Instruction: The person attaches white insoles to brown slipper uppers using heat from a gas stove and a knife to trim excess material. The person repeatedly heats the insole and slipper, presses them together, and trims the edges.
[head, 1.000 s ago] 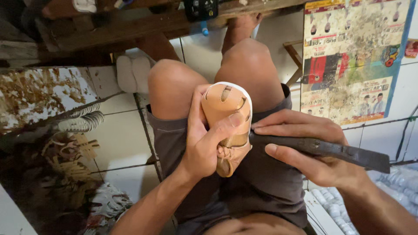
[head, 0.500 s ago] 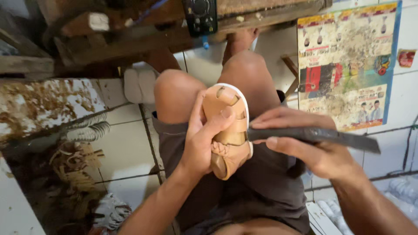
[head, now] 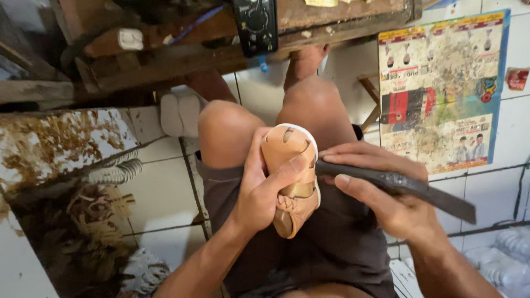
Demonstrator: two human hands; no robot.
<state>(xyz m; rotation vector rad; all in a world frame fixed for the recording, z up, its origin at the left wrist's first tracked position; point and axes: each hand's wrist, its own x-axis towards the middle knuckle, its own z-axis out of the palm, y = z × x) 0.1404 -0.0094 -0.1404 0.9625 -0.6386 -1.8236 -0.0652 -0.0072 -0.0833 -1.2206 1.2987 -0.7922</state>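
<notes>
My left hand (head: 259, 190) grips a small tan leather sandal (head: 291, 176) with a white sole edge, held upright over my lap between my bare knees. The thumb presses on its upper straps. My right hand (head: 386, 193) holds a long dark flat tool (head: 408, 187), its tip resting against the sandal's right edge by the sole. The tool's handle end sticks out to the right past my hand.
A worn wooden bench (head: 182, 49) with a black device (head: 255, 25) spans the top. A stained surface with tan scraps (head: 61, 160) lies at left. A printed poster (head: 441, 88) lies on the tiled floor at right, white sacks (head: 508, 265) at bottom right.
The sandal has been turned slightly in my left hand while the tool stays against its edge. The view shifted a little.
</notes>
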